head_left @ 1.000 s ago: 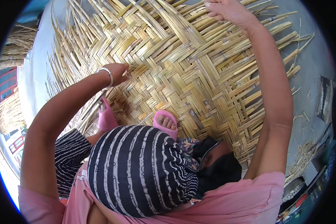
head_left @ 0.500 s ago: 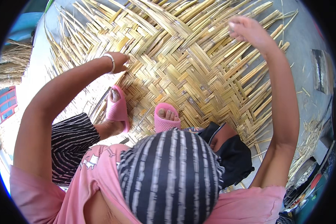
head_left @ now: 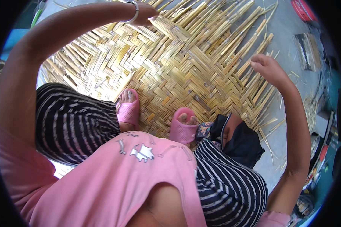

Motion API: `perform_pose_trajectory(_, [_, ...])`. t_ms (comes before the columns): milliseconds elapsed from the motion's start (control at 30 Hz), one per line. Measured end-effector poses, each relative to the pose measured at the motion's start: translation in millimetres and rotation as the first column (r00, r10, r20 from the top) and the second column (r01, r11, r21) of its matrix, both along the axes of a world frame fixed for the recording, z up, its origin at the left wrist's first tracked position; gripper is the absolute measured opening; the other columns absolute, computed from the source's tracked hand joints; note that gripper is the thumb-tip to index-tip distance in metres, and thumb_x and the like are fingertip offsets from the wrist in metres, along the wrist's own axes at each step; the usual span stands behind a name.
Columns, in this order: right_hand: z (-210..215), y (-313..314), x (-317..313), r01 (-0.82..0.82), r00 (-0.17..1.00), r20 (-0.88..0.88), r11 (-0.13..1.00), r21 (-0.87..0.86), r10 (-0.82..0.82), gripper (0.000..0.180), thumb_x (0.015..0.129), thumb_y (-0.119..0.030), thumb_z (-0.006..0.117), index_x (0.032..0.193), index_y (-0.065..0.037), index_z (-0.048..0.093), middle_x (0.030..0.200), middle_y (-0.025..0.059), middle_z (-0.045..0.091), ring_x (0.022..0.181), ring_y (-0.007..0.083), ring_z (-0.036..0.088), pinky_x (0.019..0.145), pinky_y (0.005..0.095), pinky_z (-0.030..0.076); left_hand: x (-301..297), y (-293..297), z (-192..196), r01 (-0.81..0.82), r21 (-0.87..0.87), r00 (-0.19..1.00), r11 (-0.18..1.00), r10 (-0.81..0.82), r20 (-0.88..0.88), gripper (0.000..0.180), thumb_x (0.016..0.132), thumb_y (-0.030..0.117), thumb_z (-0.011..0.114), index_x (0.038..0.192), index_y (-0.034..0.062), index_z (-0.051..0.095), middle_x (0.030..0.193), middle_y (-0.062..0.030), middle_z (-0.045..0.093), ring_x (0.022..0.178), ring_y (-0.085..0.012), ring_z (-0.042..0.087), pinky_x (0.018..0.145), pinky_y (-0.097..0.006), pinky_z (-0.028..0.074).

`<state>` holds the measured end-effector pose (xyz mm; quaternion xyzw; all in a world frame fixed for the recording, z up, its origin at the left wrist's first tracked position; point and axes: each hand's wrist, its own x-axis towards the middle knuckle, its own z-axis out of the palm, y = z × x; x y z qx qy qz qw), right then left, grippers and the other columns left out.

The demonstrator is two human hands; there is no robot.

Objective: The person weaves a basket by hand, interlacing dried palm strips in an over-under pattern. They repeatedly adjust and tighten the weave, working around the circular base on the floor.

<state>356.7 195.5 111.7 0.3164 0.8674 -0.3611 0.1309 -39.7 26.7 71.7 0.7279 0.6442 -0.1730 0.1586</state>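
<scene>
A large woven mat (head_left: 185,72) of flat yellow cane strips lies on the ground under my feet, its loose strip ends fanning out at the far right. My left hand (head_left: 143,12), with a silver bangle on the wrist, rests on the mat's far part with fingers pressed to a strip. My right hand (head_left: 267,68) hovers over the loose strip ends at the mat's right edge, fingers apart and holding nothing. My feet in pink slippers (head_left: 182,126) stand on the mat.
Grey concrete floor (head_left: 288,49) lies to the right of the mat, with scattered cane slivers. A flat dark object (head_left: 308,51) and a red item (head_left: 303,9) lie at the far right. Clutter lines the right edge.
The view has tipped down and closer. My left hand moved further up the mat; my right hand came down from the mat's top to its right edge.
</scene>
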Motion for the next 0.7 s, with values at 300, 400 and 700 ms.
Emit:
perform_pose_trajectory(300, [-41.5,-74.2,46.0,-0.220,0.962,0.245,0.878,0.425,0.122,0.050,0.079,-0.017,0.060,0.121,0.006,0.044,0.126,0.0247,0.045,0.120,0.0353,0.041,0.103,0.0376,0.032,19.7,29.8,-59.0,-0.003,-0.003,0.999,1.000,0.002,-0.044,0.046,0.085,0.028,0.059,0.125,0.0123,0.043,0.119,-0.0076,0.053,0.113,-0.0244,0.050,0.091,-0.041,0.039])
perform_pose_trajectory(400, [-90.3,-89.4,56.4,-0.212,0.961,0.259,0.863,0.458,0.099,0.059,0.077,-0.021,0.062,0.125,0.005,0.040,0.131,0.0237,0.040,0.123,0.0344,0.037,0.105,0.0384,0.029,16.9,36.3,-67.1,0.024,0.025,0.994,0.999,-0.021,-0.107,0.039,0.085,0.033,0.056,0.118,0.0128,0.052,0.114,-0.0076,0.056,0.110,-0.0242,0.051,0.091,-0.040,0.039])
perform_pose_trajectory(700, [-116.3,-110.8,64.9,-0.150,0.984,0.163,0.821,0.550,0.070,0.074,0.077,-0.034,0.063,0.132,0.004,0.032,0.136,0.0224,0.034,0.127,0.0361,0.031,0.107,0.0427,0.023,21.2,54.7,-40.7,-0.130,0.043,0.976,0.991,0.120,0.182,0.023,0.077,0.032,0.065,0.077,0.0095,0.060,0.076,-0.0100,0.063,0.075,-0.0261,0.061,0.068,-0.038,0.046])
